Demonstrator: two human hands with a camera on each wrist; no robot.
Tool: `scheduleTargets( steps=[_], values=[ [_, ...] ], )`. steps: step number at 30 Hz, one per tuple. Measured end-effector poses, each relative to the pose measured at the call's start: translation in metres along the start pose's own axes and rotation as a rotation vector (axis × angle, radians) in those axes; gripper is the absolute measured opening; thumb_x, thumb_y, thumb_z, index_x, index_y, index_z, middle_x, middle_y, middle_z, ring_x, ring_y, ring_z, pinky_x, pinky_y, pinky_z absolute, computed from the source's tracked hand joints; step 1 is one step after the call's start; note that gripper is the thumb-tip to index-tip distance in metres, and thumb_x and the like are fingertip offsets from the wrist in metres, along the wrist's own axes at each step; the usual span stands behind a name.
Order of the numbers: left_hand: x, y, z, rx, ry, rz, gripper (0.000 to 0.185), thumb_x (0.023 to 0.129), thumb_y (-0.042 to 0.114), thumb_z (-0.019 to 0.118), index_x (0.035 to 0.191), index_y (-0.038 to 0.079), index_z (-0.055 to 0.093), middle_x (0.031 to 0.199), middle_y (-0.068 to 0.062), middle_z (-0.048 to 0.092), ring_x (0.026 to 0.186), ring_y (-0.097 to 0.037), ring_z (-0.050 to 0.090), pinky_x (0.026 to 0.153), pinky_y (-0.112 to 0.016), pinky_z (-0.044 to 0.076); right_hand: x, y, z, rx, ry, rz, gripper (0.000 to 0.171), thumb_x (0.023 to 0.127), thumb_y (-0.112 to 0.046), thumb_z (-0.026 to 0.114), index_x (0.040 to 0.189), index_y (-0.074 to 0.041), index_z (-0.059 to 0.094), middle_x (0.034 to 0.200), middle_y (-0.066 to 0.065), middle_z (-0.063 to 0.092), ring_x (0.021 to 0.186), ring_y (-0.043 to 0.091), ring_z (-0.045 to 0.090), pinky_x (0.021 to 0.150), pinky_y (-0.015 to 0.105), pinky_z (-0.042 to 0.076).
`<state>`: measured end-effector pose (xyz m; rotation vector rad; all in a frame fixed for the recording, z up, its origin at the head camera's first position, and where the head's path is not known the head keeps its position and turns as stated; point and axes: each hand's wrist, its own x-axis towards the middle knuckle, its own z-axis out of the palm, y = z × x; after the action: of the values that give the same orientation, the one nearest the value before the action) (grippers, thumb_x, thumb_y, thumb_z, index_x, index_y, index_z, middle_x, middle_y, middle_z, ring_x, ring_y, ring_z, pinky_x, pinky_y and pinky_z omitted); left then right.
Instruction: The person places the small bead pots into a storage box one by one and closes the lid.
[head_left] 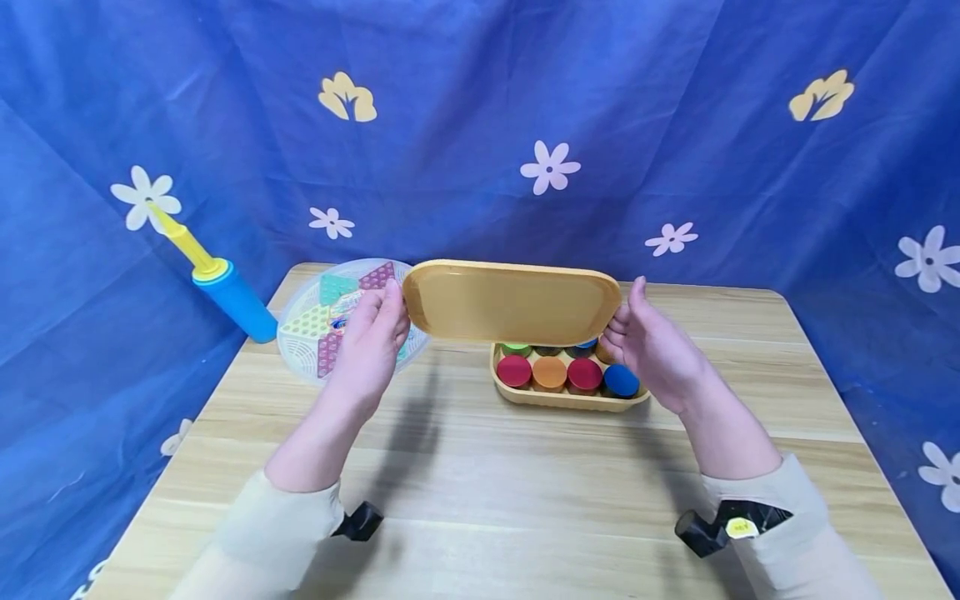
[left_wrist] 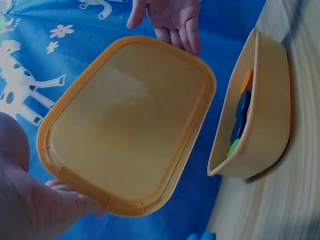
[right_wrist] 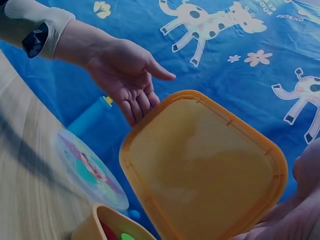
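Observation:
A yellow-orange lid (head_left: 513,300) hangs tilted in the air, held at its short ends by both hands. My left hand (head_left: 371,333) holds the left end, fingers behind the rim (right_wrist: 135,107) and thumb raised. My right hand (head_left: 645,342) holds the right end, fingers hooked over the rim (left_wrist: 175,35). Just below and behind the lid stands the matching yellow box (head_left: 562,398), uncovered, on the wooden table (head_left: 487,500). It holds several coloured round pieces: red (head_left: 513,370), orange (head_left: 550,372), blue (head_left: 621,379), with green ones partly hidden by the lid.
A round clear tray (head_left: 330,325) with coloured triangular pieces lies at the table's back left, behind my left hand. A blue and yellow hand pump (head_left: 225,283) leans beside it. Blue flowered cloth (head_left: 525,125) surrounds the table.

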<state>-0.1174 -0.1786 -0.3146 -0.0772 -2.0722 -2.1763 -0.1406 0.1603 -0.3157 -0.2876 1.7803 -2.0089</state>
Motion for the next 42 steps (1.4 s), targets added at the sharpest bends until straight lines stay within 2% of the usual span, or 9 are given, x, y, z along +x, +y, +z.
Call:
scheduleTargets(
  steps=[3, 11, 19, 21, 24, 27, 33, 37, 42],
  values=[
    [0.004, -0.006, 0.007, 0.054, 0.051, -0.023, 0.032, 0.117, 0.034, 0.038, 0.098, 0.008, 0.041, 0.079, -0.008, 0.042, 0.074, -0.011, 0.039, 0.064, -0.018, 0.03, 0.001, 0.003, 0.001, 0.022, 0.118, -0.039, 0.088, 0.11, -0.062, 0.029, 0.164, 0.007, 0.017, 0.172, 0.022, 0.019, 0.159, 0.036, 0.014, 0.13, 0.047, 0.015],
    [0.008, -0.016, 0.014, 0.013, -0.023, -0.063, 0.044, 0.117, 0.033, 0.039, 0.083, 0.006, 0.047, 0.061, 0.003, 0.023, 0.056, -0.012, 0.019, 0.051, -0.026, 0.014, 0.005, 0.01, 0.003, 0.069, 0.268, -0.091, 0.075, 0.113, -0.047, 0.047, 0.154, 0.015, 0.039, 0.168, 0.02, 0.033, 0.157, 0.029, 0.024, 0.13, 0.042, 0.02],
    [0.01, -0.015, 0.01, 0.011, -0.15, -0.147, 0.04, 0.117, 0.029, 0.04, 0.086, 0.004, 0.041, 0.075, -0.006, 0.037, 0.07, -0.012, 0.033, 0.062, -0.02, 0.029, 0.002, 0.013, -0.004, 0.006, 0.164, -0.062, 0.079, 0.116, -0.043, 0.038, 0.162, 0.007, -0.002, 0.174, 0.019, -0.007, 0.159, 0.035, -0.002, 0.131, 0.048, 0.007],
    [0.008, -0.013, 0.007, 0.034, -0.193, -0.194, 0.048, 0.117, 0.033, 0.039, 0.114, -0.014, 0.052, 0.109, -0.022, 0.059, 0.102, -0.015, 0.055, 0.09, -0.016, 0.044, 0.0, 0.013, -0.008, -0.019, 0.129, -0.066, 0.078, 0.116, -0.041, 0.039, 0.162, 0.01, 0.002, 0.175, 0.017, -0.007, 0.16, 0.034, -0.001, 0.131, 0.047, 0.007],
    [0.007, -0.012, 0.003, 0.049, -0.268, -0.228, 0.069, 0.117, 0.033, 0.039, 0.16, -0.016, 0.015, 0.171, -0.025, 0.017, 0.157, -0.028, 0.023, 0.129, -0.035, 0.024, -0.004, 0.012, -0.015, -0.04, 0.086, -0.06, 0.076, 0.116, -0.035, 0.044, 0.16, 0.015, 0.007, 0.176, 0.012, -0.01, 0.161, 0.031, -0.001, 0.131, 0.047, 0.008],
    [0.006, -0.014, -0.001, 0.119, -0.325, -0.211, 0.074, 0.116, 0.032, 0.043, 0.163, -0.011, 0.005, 0.174, -0.02, 0.003, 0.159, -0.032, 0.013, 0.131, -0.046, 0.018, -0.006, 0.011, -0.022, -0.055, 0.054, -0.055, 0.071, 0.116, -0.028, 0.047, 0.16, 0.016, 0.013, 0.176, 0.009, -0.012, 0.161, 0.027, 0.001, 0.13, 0.045, 0.011],
    [0.009, -0.021, -0.006, 0.261, -0.386, -0.134, 0.077, 0.113, 0.029, 0.056, 0.165, -0.006, 0.011, 0.165, -0.024, 0.036, 0.15, -0.032, 0.038, 0.126, -0.046, 0.033, -0.008, 0.017, -0.037, -0.147, -0.01, -0.102, 0.067, 0.114, -0.016, 0.052, 0.163, 0.01, 0.015, 0.176, 0.012, -0.001, 0.158, 0.031, 0.019, 0.123, 0.03, 0.032],
    [0.013, -0.027, -0.007, 0.256, -0.404, -0.11, 0.082, 0.109, 0.023, 0.065, 0.166, -0.003, 0.013, 0.155, -0.02, 0.051, 0.14, -0.028, 0.052, 0.115, -0.035, 0.048, -0.007, 0.023, -0.044, -0.181, -0.03, -0.136, 0.071, 0.109, -0.006, 0.059, 0.164, 0.007, 0.015, 0.176, 0.013, 0.003, 0.155, 0.034, 0.027, 0.114, 0.021, 0.043],
    [0.019, -0.038, -0.001, 0.209, -0.426, -0.059, 0.087, 0.102, 0.008, 0.073, 0.165, -0.003, 0.014, 0.162, -0.017, 0.043, 0.142, -0.025, 0.052, 0.107, -0.027, 0.053, -0.006, 0.03, -0.049, -0.18, -0.011, -0.15, 0.081, 0.099, 0.009, 0.069, 0.163, 0.008, 0.02, 0.176, 0.013, 0.007, 0.154, 0.034, 0.03, 0.114, 0.023, 0.043]
  ],
)
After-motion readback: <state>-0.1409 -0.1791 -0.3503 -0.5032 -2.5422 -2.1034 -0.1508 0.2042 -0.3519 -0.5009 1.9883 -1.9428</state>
